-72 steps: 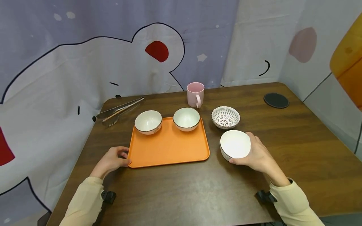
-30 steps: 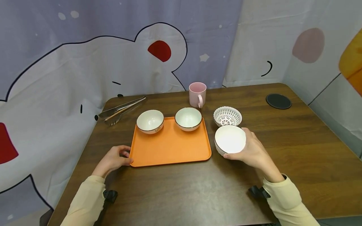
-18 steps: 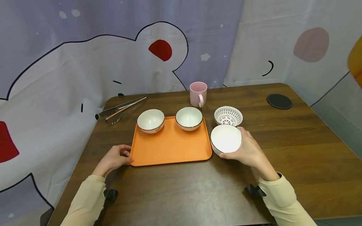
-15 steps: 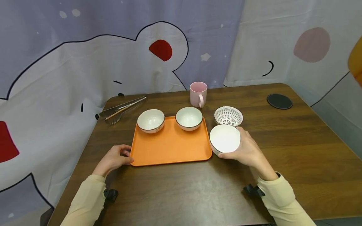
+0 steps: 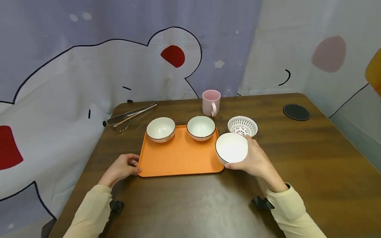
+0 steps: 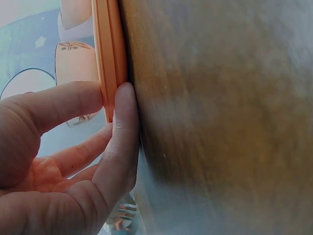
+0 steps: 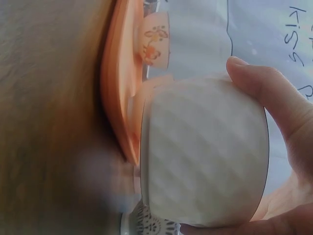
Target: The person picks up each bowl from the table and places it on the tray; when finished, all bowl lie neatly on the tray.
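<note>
My right hand holds a white bowl with a thin dark rim, thumb at the front and fingers at the far side. The bowl overlaps the tray's right edge in the head view; its embossed side fills the right wrist view, raised off the table. My left hand pinches the near left corner of the orange tray; thumb and finger grip its rim in the left wrist view. At the tray's back stand a white flowered bowl and a pale green bowl.
Behind the held bowl sits a white openwork bowl. A pink mug stands at the table's back, and a black round coaster lies at the back right. Tongs and a fork lie at the back left.
My right hand has carried the white bowl leftward, from beside the tray to where it overlaps the tray's right edge. The left hand keeps its grip on the tray corner.
</note>
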`<state>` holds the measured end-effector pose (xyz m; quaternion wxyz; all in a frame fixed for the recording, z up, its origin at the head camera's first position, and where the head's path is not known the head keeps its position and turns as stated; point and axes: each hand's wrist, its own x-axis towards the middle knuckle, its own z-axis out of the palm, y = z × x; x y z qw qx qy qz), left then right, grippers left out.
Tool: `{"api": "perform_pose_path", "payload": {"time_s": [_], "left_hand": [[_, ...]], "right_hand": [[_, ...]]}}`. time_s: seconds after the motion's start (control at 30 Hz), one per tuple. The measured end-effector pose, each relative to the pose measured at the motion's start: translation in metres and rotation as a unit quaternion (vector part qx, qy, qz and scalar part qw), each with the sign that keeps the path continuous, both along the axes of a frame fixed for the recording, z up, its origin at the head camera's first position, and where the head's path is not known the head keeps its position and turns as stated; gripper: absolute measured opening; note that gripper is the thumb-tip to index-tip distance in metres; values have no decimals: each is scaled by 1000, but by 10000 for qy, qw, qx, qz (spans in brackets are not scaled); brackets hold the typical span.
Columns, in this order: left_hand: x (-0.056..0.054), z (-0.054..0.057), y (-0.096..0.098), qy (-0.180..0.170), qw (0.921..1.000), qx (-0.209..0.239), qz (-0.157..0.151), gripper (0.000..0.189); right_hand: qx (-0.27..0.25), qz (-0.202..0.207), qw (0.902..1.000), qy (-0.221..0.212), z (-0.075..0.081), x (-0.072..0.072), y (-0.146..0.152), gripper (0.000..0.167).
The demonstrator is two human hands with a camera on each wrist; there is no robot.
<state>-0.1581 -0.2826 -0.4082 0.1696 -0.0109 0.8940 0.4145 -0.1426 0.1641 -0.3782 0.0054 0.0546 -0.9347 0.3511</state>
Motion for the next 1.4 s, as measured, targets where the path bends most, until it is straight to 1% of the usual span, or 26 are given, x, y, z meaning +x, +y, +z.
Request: {"api": "perform_pose_path", "payload": {"time_s": [0.07,0.2,0.3,0.4,0.5,0.67,0.77,0.8,0.9,1.0,1.13,1.23,1.3,1.4], "left_hand": [[-2,-1,3,40,10000,-4,-5,54],[-3,-3,7,92,9999,-116,-17,51],[-2,-5,8,63,10000,-55,-33,50],[-1,-8,9,48,9999,105,-26,50],[-2,-10,10,78,9999,149,-18,51],[-2,-16,12,144,9999,20,64,51],[-1,-21,13,177,9997,17,136,50],[0,-22,14,196,9997,32,129,49],[0,-27,14,228,9995,166,115,49],[0,-31,12,285,9993,236,24,50],[-1,-33,10,307,9992,232,132,50],[-3,-34,11,311,9987,356,169,50],[-4,-34,13,319,9983,463,150,50],[-9,-35,18,318,9982,503,75,50]], "right_hand": [[-36,15,10000,46,2,0,-1,116],[-150,76,9997,191,2,-1,-5,112],[-217,138,9992,318,0,-1,-10,106],[-213,196,9986,436,0,-2,-16,107],[-262,252,9982,485,0,-5,-21,108],[-298,361,9978,476,-3,-9,-32,111],[-354,432,9973,485,-6,-11,-40,106],[-383,452,9970,495,-7,-12,-43,104],[-400,477,9970,450,-9,-14,-51,103],[-380,481,9975,352,-11,-15,-61,109],[-440,546,9971,285,-13,-20,-77,114],[-524,641,9958,378,-14,-24,-87,111],[-571,735,9946,456,-13,-27,-92,109],[-672,848,9929,485,-13,-29,-97,107]]}}
